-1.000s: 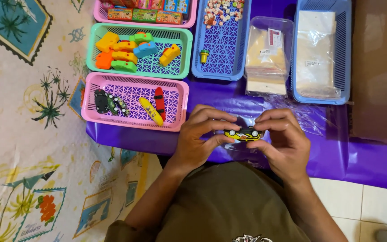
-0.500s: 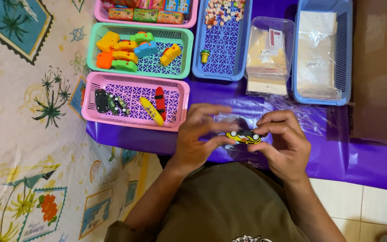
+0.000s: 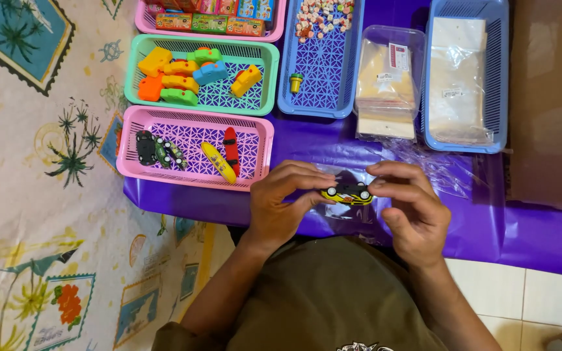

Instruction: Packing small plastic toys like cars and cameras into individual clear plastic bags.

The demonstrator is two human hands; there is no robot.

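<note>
While both hands pinch the small yellow toy car (image 3: 347,193) at a clear bag (image 3: 339,208), left hand (image 3: 281,208) and right hand (image 3: 411,211) fingers barely grip; it could slip onto the purple table (image 3: 489,221).

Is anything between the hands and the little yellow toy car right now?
Nothing visible. The left hand and right hand both grip the yellow toy car directly at its ends, over the purple sheet. A clear plastic bag lies around and under the car; whether it covers it, I cannot tell.
</note>
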